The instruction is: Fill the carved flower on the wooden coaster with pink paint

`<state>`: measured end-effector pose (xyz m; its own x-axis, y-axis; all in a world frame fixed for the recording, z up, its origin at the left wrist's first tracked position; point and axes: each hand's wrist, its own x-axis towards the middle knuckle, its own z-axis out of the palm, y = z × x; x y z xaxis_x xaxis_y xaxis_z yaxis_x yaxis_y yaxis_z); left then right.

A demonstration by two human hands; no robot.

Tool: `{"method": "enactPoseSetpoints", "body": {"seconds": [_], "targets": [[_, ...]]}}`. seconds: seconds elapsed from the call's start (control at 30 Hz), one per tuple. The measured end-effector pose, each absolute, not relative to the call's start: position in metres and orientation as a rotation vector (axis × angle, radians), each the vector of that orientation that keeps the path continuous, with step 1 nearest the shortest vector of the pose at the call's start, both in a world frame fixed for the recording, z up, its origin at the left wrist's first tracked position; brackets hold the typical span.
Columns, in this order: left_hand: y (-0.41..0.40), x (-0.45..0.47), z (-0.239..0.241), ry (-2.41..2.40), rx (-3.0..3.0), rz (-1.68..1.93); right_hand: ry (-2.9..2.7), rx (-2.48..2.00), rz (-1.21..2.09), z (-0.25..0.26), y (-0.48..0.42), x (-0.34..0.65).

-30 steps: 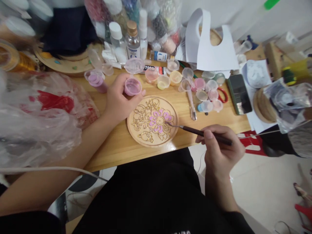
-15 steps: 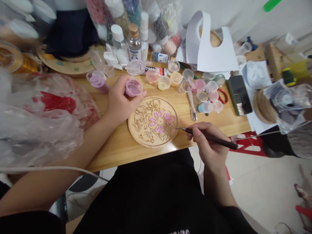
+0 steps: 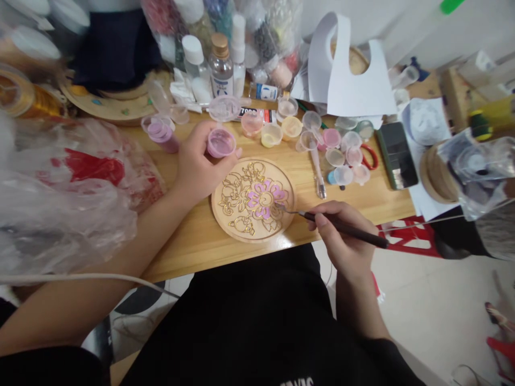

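Observation:
Between the fingers of my left hand (image 3: 203, 166) is a small clear cup of purple paint (image 3: 221, 143), held just above the upper left edge of a round wooden plate (image 3: 220, 220). Raised gold outlines of flowers and leaves cover the plate, and the petals of the central flower (image 3: 265, 200) are purple. My right hand (image 3: 346, 236) is closed around the dark handle of a thin metal-tipped tool (image 3: 350, 228). Its tip reaches the right-hand petals of that flower; whether it touches the surface I cannot tell.
Several small paint cups (image 3: 292, 127) stand behind the plate. A clear-handled pen tool (image 3: 317, 171), red-handled scissors (image 3: 369, 156) and a phone (image 3: 397, 155) lie to the right. Plastic bags (image 3: 72, 214) crowd the left; bottles (image 3: 221, 69) line the back. A white cable (image 3: 92, 277) crosses my left forearm.
The tool and my right hand have shifted slightly left, bringing the tip further onto the flower's petals. My left hand keeps the cup in nearly the same place.

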<state>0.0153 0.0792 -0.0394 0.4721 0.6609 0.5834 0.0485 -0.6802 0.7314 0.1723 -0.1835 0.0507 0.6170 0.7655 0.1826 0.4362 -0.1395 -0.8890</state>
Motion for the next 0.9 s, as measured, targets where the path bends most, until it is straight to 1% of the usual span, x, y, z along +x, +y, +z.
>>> {"method": "enactPoseSetpoints", "body": {"seconds": [0.33,0.53,0.9], "targets": [[0.0780,0.0148,-0.0392,0.627,2.018,1.152,-1.001,-1.769,0.349,0.0497,-0.1842,0.1735],[0.0776,0.0156,-0.0383,0.578,2.045,1.213,-1.034,-1.786,0.332,0.0519,-0.1831,0.1740],[0.0783,0.0152,-0.0365,0.574,2.083,1.189,-1.070,-1.750,0.350,0.0542,-0.1810,0.1739]]}}
